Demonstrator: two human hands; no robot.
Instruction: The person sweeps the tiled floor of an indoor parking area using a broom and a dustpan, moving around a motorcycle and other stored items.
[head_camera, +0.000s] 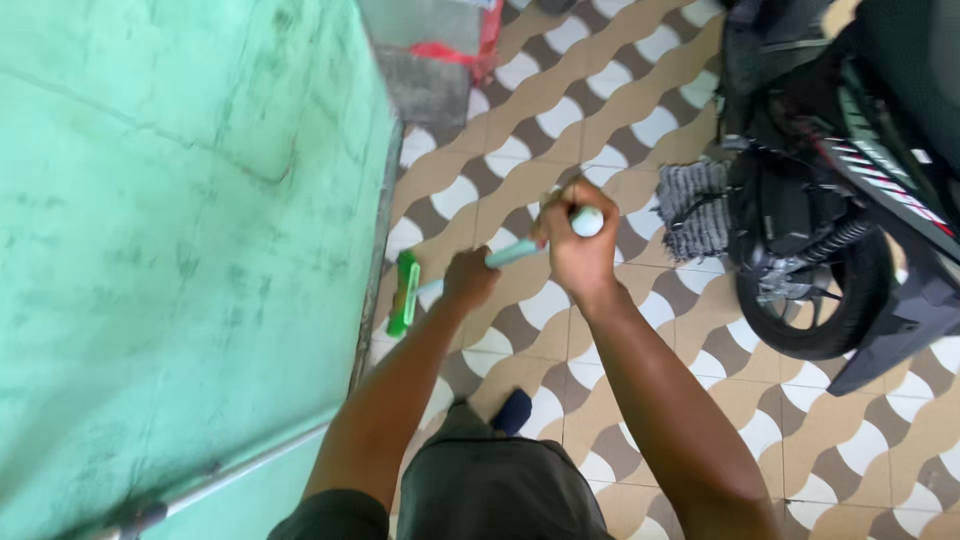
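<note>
Both my hands grip a long pale green and white handle (515, 251). My right hand (575, 240) closes around its top end, near the rounded white tip. Lower down the shaft my left hand (470, 277) holds it. The handle runs down to a bright green flat head (404, 294), which rests on the tiled floor right beside the base of the green wall (180, 230). The frame is motion-blurred.
A black motorbike (850, 190) stands at the right, its rear wheel (820, 300) on the patterned brown, grey and white tiles (600, 110). A grey shaggy mat (693, 207) lies by the bike. A concrete block with something red (440, 55) sits at the top. My dark shoe (513, 410) shows below.
</note>
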